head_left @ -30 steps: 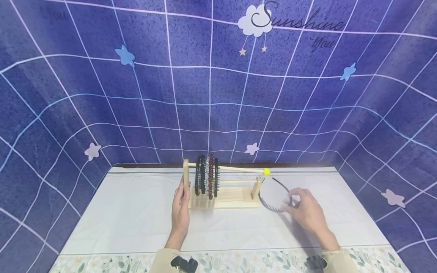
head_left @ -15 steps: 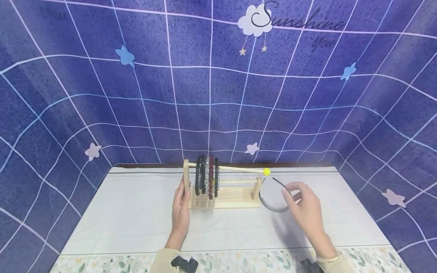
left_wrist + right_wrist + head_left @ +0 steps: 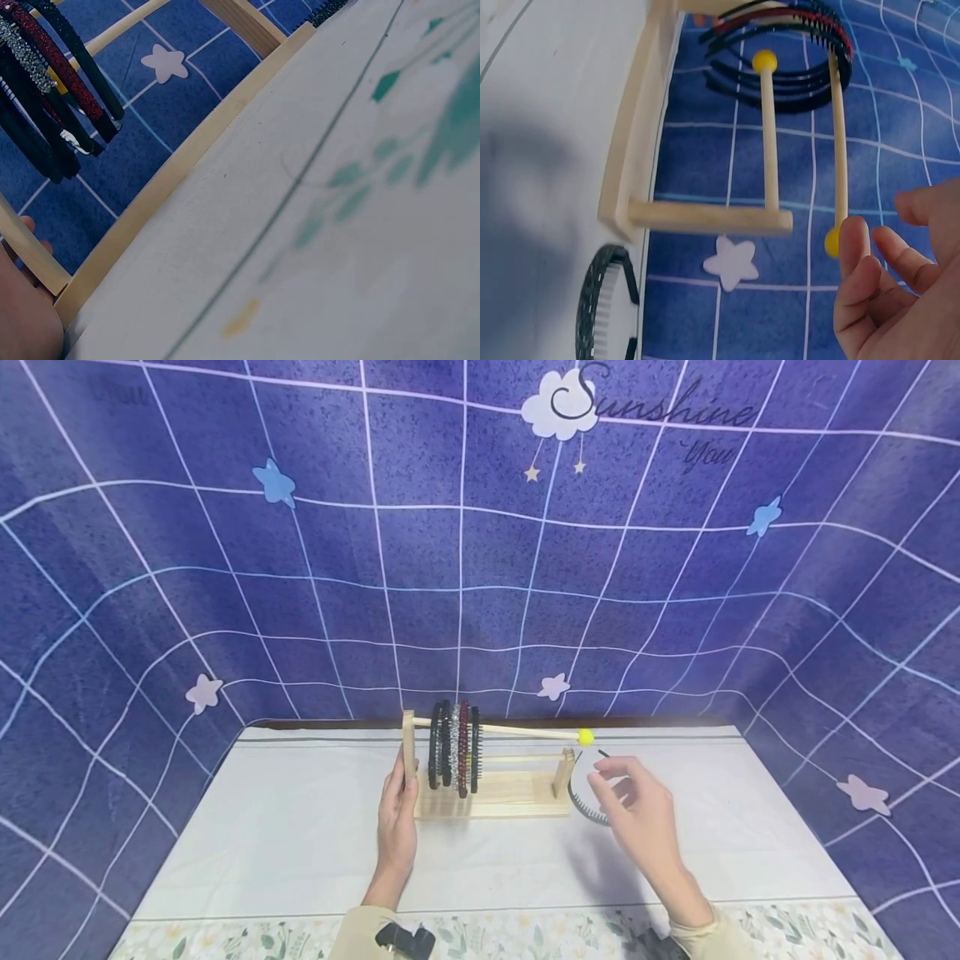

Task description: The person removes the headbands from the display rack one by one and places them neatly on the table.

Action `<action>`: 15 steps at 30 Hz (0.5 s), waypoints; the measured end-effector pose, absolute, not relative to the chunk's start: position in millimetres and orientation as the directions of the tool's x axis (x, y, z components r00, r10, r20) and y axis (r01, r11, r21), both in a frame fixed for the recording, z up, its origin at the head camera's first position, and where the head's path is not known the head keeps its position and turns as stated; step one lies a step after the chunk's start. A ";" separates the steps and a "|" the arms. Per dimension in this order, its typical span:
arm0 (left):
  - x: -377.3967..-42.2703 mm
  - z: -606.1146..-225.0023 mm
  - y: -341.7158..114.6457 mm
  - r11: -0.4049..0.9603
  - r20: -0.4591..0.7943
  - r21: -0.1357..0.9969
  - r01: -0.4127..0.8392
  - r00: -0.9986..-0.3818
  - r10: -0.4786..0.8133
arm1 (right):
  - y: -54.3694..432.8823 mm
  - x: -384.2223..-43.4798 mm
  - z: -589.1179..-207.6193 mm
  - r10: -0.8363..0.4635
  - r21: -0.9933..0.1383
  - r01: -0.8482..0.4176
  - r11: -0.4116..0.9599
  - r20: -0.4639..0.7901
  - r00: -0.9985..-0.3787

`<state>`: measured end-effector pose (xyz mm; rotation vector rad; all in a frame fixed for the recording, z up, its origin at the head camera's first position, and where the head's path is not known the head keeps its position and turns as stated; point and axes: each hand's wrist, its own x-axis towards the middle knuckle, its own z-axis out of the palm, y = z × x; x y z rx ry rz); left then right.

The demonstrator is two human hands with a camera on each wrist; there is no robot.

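My left hand (image 3: 397, 831) grips the left upright of a wooden headband stand (image 3: 517, 787), thumb in front and fingers behind. Several headbands (image 3: 462, 752), black, silver and dark red, hang on its upper rod, bunched toward the left. A yellow ball (image 3: 586, 737) caps that rod's right end. My right hand (image 3: 641, 814) hovers right of the stand with fingers loosely bent and nothing in them; in the right wrist view its fingertips overlap the yellow ball (image 3: 832, 242). Below it a black toothed headband (image 3: 589, 307) lies on the table, partly hidden by the hand in the head view.
A lower rod (image 3: 770, 142) with its own yellow ball (image 3: 764, 61) rises from the stand's right upright (image 3: 564, 774). White cloth with a floral front border covers the table (image 3: 285, 835). A blue star-printed curtain (image 3: 480, 568) hangs behind and at both sides.
My right hand has let go of the black toothed headband on the table and moved left and slightly up, toward the rod's yellow end. The left hand and the stand have not moved.
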<state>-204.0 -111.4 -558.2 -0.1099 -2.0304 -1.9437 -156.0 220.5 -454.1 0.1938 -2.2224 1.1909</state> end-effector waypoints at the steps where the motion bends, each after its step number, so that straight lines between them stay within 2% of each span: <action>1: -203.7 -557.9 -111.5 0.071 0.287 0.958 0.279 -0.943 -0.166 | 217.2 -156.2 -454.1 0.143 -0.706 -0.401 0.584 0.576 -0.805; 7: -203.4 -557.1 -111.7 0.068 0.284 0.959 0.276 -0.944 -0.169 | 196.3 -161.0 -458.3 0.083 -0.676 -0.465 0.572 0.612 -0.787; 15: -204.1 -558.3 -111.4 0.067 0.288 0.958 0.281 -0.945 -0.157 | 168.6 -164.8 -463.4 0.028 -0.711 -0.503 0.492 0.590 -0.807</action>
